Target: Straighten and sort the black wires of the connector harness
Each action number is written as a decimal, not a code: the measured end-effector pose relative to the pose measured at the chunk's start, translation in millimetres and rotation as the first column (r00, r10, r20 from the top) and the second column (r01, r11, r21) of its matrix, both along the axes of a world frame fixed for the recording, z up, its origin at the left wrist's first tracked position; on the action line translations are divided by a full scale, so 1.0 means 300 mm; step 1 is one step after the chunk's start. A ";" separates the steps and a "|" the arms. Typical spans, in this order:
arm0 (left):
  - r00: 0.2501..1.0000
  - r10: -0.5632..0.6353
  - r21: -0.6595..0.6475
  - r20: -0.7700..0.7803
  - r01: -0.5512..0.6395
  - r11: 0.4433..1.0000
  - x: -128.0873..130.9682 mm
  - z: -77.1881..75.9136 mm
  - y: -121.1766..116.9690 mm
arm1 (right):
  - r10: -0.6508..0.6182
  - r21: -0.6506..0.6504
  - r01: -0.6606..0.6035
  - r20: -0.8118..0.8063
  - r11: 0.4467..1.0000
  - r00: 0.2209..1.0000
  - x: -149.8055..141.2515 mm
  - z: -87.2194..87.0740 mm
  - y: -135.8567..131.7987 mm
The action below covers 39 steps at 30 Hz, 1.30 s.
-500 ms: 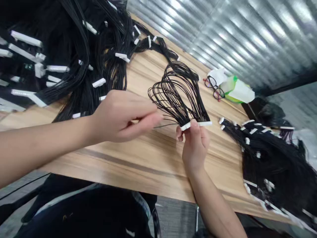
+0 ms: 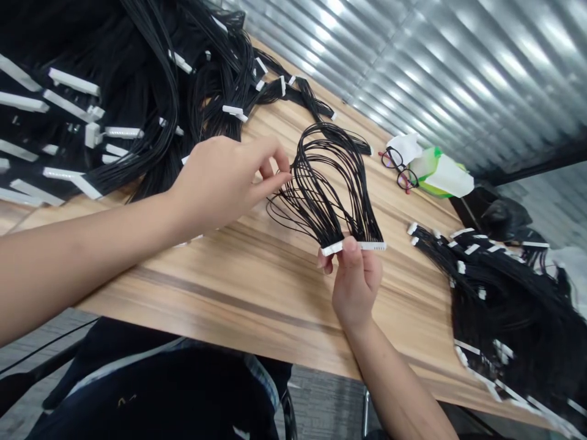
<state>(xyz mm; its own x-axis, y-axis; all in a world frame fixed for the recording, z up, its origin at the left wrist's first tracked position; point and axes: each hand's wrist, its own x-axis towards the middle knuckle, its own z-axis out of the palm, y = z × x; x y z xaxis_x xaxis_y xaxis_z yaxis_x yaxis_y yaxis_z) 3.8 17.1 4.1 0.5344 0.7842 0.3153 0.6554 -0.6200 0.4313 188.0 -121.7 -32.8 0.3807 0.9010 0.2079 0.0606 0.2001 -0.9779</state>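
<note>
My right hand (image 2: 352, 278) pinches a white connector (image 2: 373, 245) and a second white connector (image 2: 332, 249), held side by side between thumb and fingers. From both, a wiring harness of thin black wires (image 2: 321, 183) rises and loops over above the wooden table. At the left edge of these loops is my left hand (image 2: 238, 171), its thumb and forefinger pinched together on a thin black wire. Exactly where that wire runs among the others is hard to make out.
A large heap of black harnesses (image 2: 151, 79) with white connectors covers the table's left end. Another harness pile (image 2: 518, 305) lies at the right. Eyeglasses (image 2: 398, 168) and a green-and-white packet (image 2: 440, 174) sit near the corrugated metal wall (image 2: 413, 67).
My left hand has moved up and toward the loops; the wire stretched to its fingertips no longer runs straight. My right hand has lowered slightly, still gripping the connectors.
</note>
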 end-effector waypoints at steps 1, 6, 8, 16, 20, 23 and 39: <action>1.000 0.019 -0.050 0.002 -0.019 0.999 0.003 0.009 -0.005 | -0.009 0.000 0.009 -0.009 1.000 1.000 -0.001 0.001 0.000; 0.997 -0.061 -0.208 0.040 0.068 0.976 0.010 0.019 -0.007 | -0.032 -0.002 0.032 -0.016 0.999 0.999 0.001 0.001 0.000; 0.990 -0.095 -0.286 0.104 0.121 0.950 0.011 0.010 0.005 | -0.024 -0.013 0.024 -0.016 1.000 1.000 0.002 0.001 -0.001; 0.910 -0.157 -0.352 0.383 0.301 0.886 0.014 -0.014 0.016 | -0.081 -0.061 0.079 -0.026 0.995 0.996 0.002 0.016 0.008; 0.893 -0.234 0.004 0.383 0.252 0.968 0.029 -0.067 0.019 | 0.056 -0.114 -0.059 -0.027 0.992 0.998 0.001 0.008 -0.001; 0.819 -0.243 -0.058 0.520 0.318 0.946 0.046 -0.101 0.020 | 0.170 -0.119 -0.177 -0.068 0.977 0.983 0.004 0.004 -0.012; 0.735 -0.529 -0.256 0.425 0.658 0.708 0.027 -0.057 0.055 | 0.620 -0.227 -0.653 -0.205 0.723 0.757 0.038 0.027 -0.039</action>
